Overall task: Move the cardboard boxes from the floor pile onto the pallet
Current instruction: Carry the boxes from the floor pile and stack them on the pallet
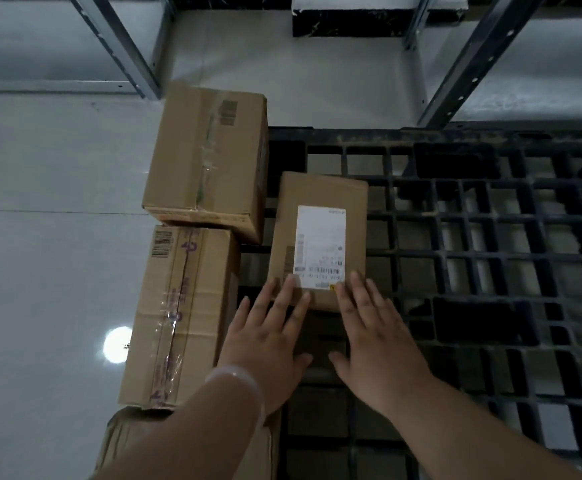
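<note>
On pallet (352, 135), small box (320, 192) w/ barcode label (320, 237), print illegible, left hand (269, 344), right hand (376, 341) atop, fingers (291, 289) spread

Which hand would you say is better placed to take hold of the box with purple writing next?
Probably the left hand: it lies right beside the box with purple writing, while the right hand sits farther off, its fingers on the labelled box on the pallet.

Small white-labelled box (320, 192) flat on grid pallet (352, 136); taller taped box (206, 157) and barcoded box (178, 313) beside pallet's left edge.
</note>
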A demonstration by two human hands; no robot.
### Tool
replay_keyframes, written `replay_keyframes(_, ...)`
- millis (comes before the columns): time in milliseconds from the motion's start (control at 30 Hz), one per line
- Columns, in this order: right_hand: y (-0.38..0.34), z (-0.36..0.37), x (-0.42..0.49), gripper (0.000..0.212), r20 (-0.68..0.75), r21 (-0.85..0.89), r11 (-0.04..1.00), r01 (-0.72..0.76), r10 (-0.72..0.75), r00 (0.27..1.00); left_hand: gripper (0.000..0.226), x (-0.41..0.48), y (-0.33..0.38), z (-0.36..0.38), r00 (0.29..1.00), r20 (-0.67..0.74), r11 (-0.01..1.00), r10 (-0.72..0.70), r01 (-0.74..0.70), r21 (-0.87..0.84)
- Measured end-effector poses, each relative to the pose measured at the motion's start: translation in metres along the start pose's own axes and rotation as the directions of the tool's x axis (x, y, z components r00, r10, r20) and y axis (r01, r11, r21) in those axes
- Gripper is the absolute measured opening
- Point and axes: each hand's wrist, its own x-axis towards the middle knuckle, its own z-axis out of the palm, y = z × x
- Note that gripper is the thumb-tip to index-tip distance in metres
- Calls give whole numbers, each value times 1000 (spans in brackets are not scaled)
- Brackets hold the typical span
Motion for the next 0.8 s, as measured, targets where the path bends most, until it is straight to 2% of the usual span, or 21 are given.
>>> replay_keyframes(167,-2,-36,47,98,70,-16,1000,-9,10,997,84,37,-11,-27,997,28,997,-70,70,30)
replay_keyframes(300,-6,-46,53,95,15,20,999,28,-28,1000,81,45,-18,-41,998,23,998,-55,55,10)
replay_keyframes(433,-9,-28,29,98,13,-33,995,97,-97,995,81,28,-13,-28,1000,-20,999,5,-6,-46)
replay_keyframes(533,-7,-24,32,99,39,-60,994,86,-84,996,83,27,-13,-20,1000,-17,994,-13,11,-106)
replay_keyframes(800,-1,-43,75,106,74,-101,991,93,-86,994,84,63,-25,-38,998,-52,996,-43,39,-79)
